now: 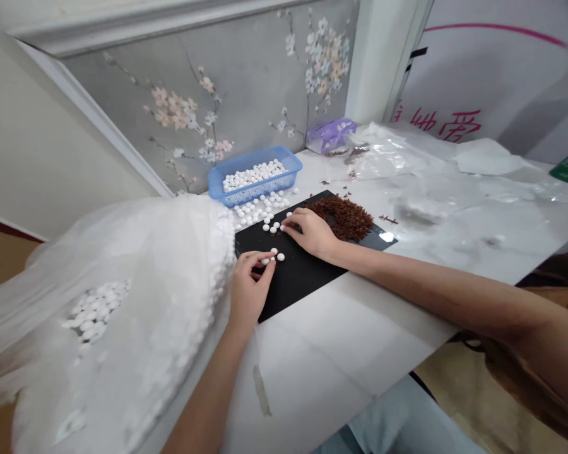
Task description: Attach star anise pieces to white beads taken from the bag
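Note:
A black mat (303,271) lies on the white table (360,340). My left hand (248,287) rests at the mat's left edge, fingers pinched on a small white bead (266,260), with two more white beads (277,254) just beside it. My right hand (310,230) lies palm down further back on the mat, fingertips curled on a white bead among several loose beads (269,227). A heap of small reddish-brown pieces (348,217) sits on the mat right behind my right hand.
A blue basket (255,176) full of white beads stands at the back by the flowered wall. A big clear bag of white beads (123,309) fills the left side. Crumpled clear plastic (430,183) and a purple pack (331,134) lie at the back right.

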Demonstrator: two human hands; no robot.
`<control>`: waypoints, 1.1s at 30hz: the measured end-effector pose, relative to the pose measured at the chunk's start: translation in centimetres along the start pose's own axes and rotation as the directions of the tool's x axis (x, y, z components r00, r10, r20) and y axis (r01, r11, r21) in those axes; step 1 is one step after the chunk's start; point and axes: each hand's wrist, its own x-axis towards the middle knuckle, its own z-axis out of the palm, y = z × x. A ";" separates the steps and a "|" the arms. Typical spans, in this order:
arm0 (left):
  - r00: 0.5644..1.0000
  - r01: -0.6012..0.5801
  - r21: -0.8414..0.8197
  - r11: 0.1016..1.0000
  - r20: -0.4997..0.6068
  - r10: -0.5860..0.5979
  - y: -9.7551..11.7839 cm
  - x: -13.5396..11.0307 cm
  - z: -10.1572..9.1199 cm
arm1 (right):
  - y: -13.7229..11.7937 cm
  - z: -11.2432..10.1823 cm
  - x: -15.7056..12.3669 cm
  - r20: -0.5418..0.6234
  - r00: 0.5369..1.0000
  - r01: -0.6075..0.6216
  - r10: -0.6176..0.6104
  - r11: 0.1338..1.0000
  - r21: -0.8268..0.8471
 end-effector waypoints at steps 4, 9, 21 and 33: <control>1.000 0.003 0.010 1.000 0.009 -0.003 -0.3 0.1 0.0 | -0.1 -0.1 -0.2 -0.032 0.998 0.057 -0.054 0.991 0.120; 0.999 0.044 -0.077 0.996 -0.029 -0.046 -0.2 0.1 -0.2 | -1.0 -0.3 -1.0 -0.038 0.989 0.146 -0.141 0.957 0.249; 0.982 0.187 -0.298 0.936 0.080 -0.170 -0.3 0.3 -0.3 | -3.2 -0.4 -2.8 0.065 0.964 0.203 -0.259 0.869 0.451; 0.964 0.256 -0.342 0.904 0.024 -0.264 0.1 0.4 -0.4 | -1.5 -0.8 -1.5 0.188 0.963 -0.270 0.193 0.675 0.687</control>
